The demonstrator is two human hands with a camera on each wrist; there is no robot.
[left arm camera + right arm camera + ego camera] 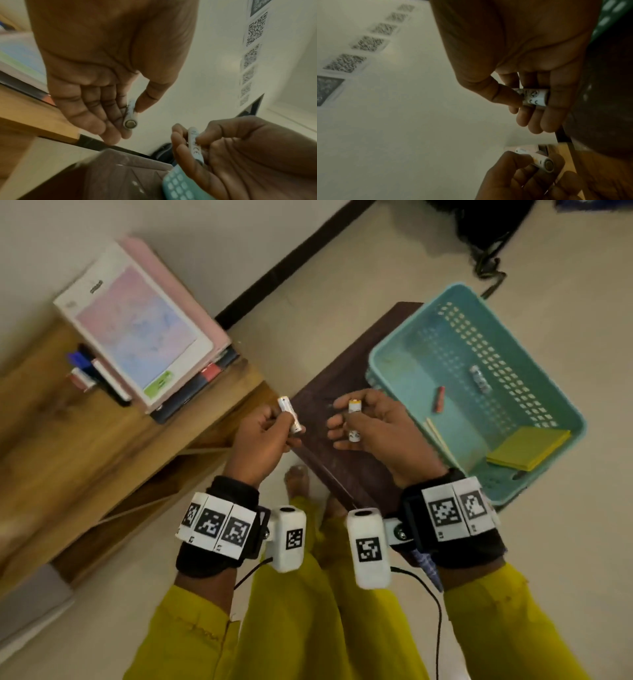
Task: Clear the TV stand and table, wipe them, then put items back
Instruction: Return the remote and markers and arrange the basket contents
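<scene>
Overhead, a wooden TV stand point(102, 440) carrying stacked books point(137, 326) meets a dark table point(342, 412) on pale floor; a teal basket point(404, 364) there holds yellow sticky notes point(529, 447) and a red crayon point(439, 398). The left hand point(260, 443) pinches a white battery point(290, 414); the right hand point(383, 426) curls round a second battery point(354, 421). From the left wrist, printed code squares point(254, 40) line a white wall. From the right wrist, the second battery's label reads "CE".
</scene>
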